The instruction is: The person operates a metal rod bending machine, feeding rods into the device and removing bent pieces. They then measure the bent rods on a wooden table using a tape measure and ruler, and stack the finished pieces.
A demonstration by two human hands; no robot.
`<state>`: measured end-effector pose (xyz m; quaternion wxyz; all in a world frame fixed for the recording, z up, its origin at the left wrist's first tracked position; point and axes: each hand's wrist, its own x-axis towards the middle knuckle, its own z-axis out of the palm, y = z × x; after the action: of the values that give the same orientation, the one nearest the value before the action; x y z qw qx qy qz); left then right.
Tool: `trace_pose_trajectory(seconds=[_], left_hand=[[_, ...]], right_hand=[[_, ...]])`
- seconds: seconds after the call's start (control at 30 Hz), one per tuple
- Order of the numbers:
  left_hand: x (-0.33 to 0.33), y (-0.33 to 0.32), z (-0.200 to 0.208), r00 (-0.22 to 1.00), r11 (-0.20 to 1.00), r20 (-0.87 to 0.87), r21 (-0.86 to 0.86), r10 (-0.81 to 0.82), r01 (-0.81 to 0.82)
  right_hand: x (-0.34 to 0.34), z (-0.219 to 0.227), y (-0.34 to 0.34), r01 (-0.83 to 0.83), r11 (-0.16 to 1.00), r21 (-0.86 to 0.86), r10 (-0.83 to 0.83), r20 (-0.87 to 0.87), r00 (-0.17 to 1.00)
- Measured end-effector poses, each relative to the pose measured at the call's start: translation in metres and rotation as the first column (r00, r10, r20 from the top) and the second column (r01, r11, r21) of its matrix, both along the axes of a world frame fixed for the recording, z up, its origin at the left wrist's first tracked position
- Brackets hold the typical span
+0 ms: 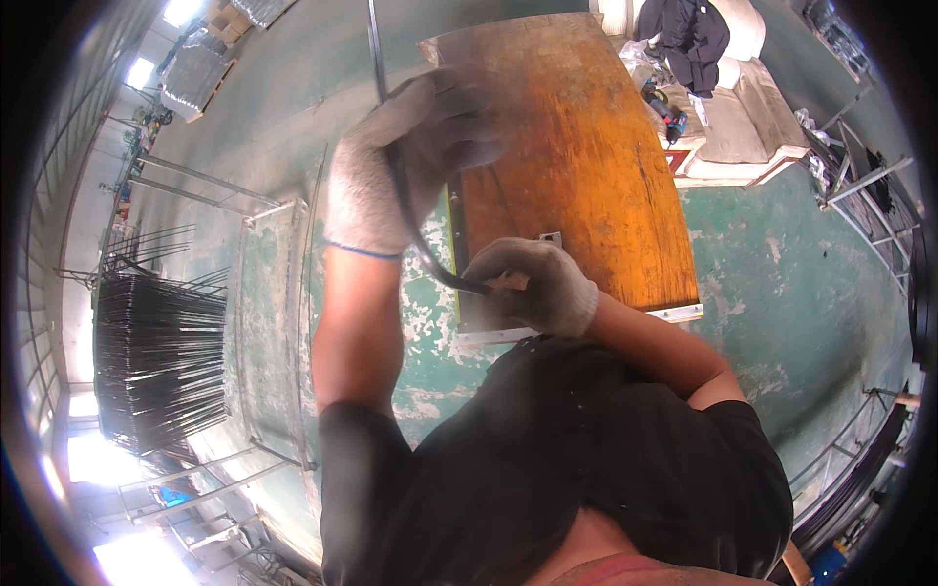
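Both of our hands wear pale knit gloves, and both hold one thin dark metal rod (405, 210). Our left hand (405, 161) is raised high and its fingers are wrapped tight around the upper part of the rod. Our right hand (532, 283) is lower and closer to our body, and it pinches the bottom end of the rod. The rod curves between the two hands, and its top end sticks up past the left hand toward the upper edge of the picture.

Just behind our hands is an orange wooden surface (586, 166), worn and scratched. A small metal bracket (550, 237) sits on it, just above our right hand. Under everything is a green floor (782, 283) with patches of chipped paint.

Far off on our left, a big bundle of dark rods (156, 361) rests on a metal rack. Far off on our right, a dark jacket (689, 39) lies on a pale couch (743, 107).
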<state>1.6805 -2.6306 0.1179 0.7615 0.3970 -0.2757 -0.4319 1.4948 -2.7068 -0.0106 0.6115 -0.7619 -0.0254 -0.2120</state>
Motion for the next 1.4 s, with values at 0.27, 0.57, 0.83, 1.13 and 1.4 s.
trace_pose_trajectory(seconds=[0.27,0.57,0.83,1.13,1.4], left_hand=[[-0.001,0.063,0.003,0.958,0.996,-0.272,-0.040,-0.092,0.084],[0.011,0.086,0.034,0.950,0.950,-0.149,-0.194,-0.273,0.243],[0.009,0.108,-0.115,0.930,0.704,0.335,0.625,0.149,-0.338],[-0.016,0.099,-0.412,0.671,0.304,0.718,0.691,-0.186,-0.656],[-0.066,0.112,-0.388,0.221,0.582,0.775,0.601,-0.592,-0.547]], right_hand=[[0.033,-0.275,-0.015,0.073,0.992,-0.104,-0.127,-0.808,0.575],[0.030,-0.287,-0.015,-0.302,0.934,-0.189,0.118,-0.636,0.763],[-0.097,-0.291,-0.202,0.908,0.415,-0.056,-0.694,-0.665,0.276],[-0.183,-0.341,-0.257,0.775,0.360,-0.519,-0.808,-0.588,-0.019],[-0.180,-0.333,-0.237,0.592,0.428,-0.683,-0.851,-0.526,0.008]])
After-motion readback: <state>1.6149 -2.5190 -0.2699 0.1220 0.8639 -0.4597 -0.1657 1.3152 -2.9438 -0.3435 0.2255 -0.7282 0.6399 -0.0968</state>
